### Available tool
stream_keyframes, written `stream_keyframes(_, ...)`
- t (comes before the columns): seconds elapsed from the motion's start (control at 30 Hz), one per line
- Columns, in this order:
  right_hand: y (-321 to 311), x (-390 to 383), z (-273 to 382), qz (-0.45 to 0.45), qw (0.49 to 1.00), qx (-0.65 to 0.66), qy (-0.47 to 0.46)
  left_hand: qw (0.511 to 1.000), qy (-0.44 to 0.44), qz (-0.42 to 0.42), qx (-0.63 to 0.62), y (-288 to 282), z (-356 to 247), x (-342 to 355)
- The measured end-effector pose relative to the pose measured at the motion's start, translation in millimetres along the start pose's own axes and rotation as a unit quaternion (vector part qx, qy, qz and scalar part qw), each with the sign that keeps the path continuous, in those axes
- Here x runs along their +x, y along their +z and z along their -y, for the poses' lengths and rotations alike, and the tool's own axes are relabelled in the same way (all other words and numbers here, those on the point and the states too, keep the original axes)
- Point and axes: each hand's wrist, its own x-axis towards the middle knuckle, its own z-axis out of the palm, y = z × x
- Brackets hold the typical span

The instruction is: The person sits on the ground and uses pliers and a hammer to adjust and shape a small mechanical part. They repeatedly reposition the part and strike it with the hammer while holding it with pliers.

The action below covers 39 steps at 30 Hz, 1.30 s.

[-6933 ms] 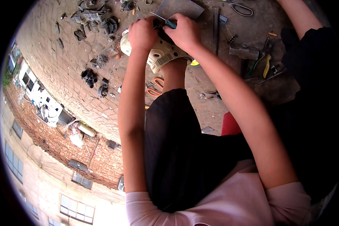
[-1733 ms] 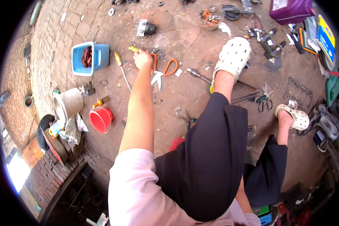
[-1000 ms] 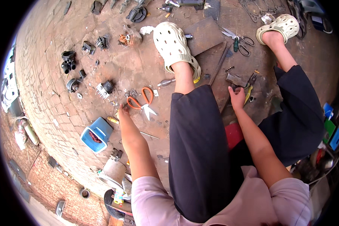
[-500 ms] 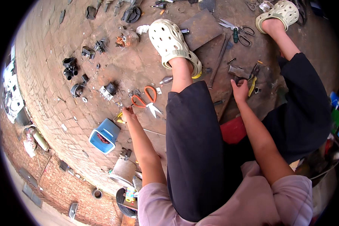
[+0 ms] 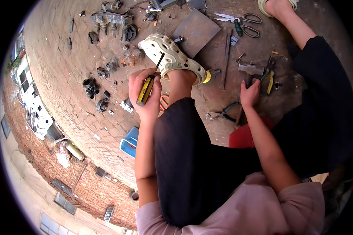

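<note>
My left hand (image 5: 145, 94) is raised above the brick ground and grips a screwdriver (image 5: 148, 87) with a yellow and black handle, its dark shaft pointing up toward my cream clog (image 5: 172, 56). My right hand (image 5: 249, 93) reaches down to the ground and rests on a hammer (image 5: 250, 70) with a grey metal head and a dark handle. Its fingers curl over the handle just below the head. Yellow-handled pliers (image 5: 270, 75) lie just right of the hammer.
A dark metal plate (image 5: 196, 31) lies beyond the clog, with green-handled shears (image 5: 239, 21) to its right. Teal pliers (image 5: 223, 113) and orange scissors (image 5: 163, 102) lie near my knee. Several small black metal parts (image 5: 96, 94) are scattered at left. A blue tray (image 5: 128, 141) sits beside my left arm.
My left hand has come up off the ground holding the yellow and black screwdriver. My right hand has stayed by the hammer. The view has tilted and moved closer.
</note>
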Motion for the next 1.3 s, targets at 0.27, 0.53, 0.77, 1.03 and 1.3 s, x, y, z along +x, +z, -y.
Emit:
stream_keyframes(0.27,13.2,-4.0,7.5,-0.009,0.993,0.101,0.066,0.977,0.092,0.173,0.087,49.0,-7.2,74.3)
stream_keyframes(0.53,31.3,-13.4,-3.9,-0.002,0.985,0.144,0.096,0.959,0.043,0.244,0.140,75.7,0.5,136.3)
stream_keyframes(0.77,15.8,-1.8,10.0,0.029,0.981,0.164,0.100,0.947,-0.004,0.283,0.151,102.7,6.4,155.7)
stream_keyframes(1.03,13.4,-0.8,12.7,0.053,0.981,0.151,0.114,0.940,-0.019,0.299,0.164,111.4,8.4,155.3)
stream_keyframes(1.3,16.8,-1.0,10.2,0.050,0.973,0.188,0.125,0.902,0.021,0.370,0.219,121.5,1.2,176.8)
